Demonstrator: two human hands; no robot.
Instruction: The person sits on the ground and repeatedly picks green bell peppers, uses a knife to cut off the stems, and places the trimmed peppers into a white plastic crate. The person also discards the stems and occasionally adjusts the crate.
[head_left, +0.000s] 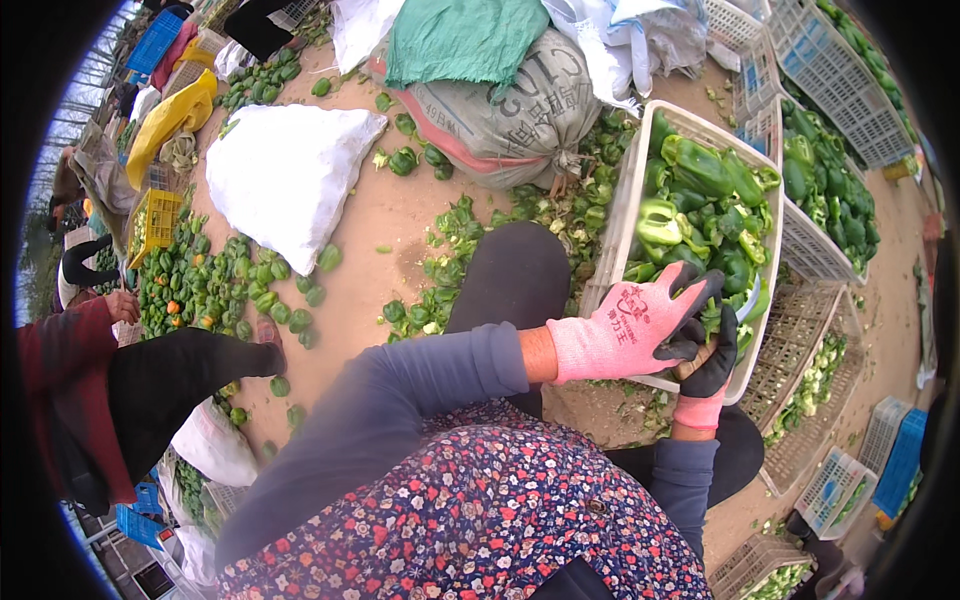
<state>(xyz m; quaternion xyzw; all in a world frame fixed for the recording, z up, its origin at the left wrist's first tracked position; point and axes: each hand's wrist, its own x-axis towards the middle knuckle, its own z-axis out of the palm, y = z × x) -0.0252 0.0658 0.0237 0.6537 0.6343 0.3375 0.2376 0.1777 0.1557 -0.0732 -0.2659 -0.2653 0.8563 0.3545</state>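
Note:
My left hand (626, 326), in a pink glove with dark coated fingers, curls over the near part of a white plastic crate (619, 232). Between its fingers and my right hand shows a bit of green bell pepper (709, 321), mostly hidden. My right hand (709, 369), gloved the same way, is closed close beside it; a curved knife blade (748, 301) juts out past its fingers, the handle covered. Under both hands the crate is heaped with green bell peppers (697, 166), among them a cut-open half (660, 223) with pale flesh showing.
Pepper trimmings (446, 259) litter the ground by my knee. A tied woven sack (495, 120) and a white sack (292, 169) lie ahead. More pepper-filled crates (825, 187) stand right. At left, another person's leg (187, 375) is near loose peppers (217, 277).

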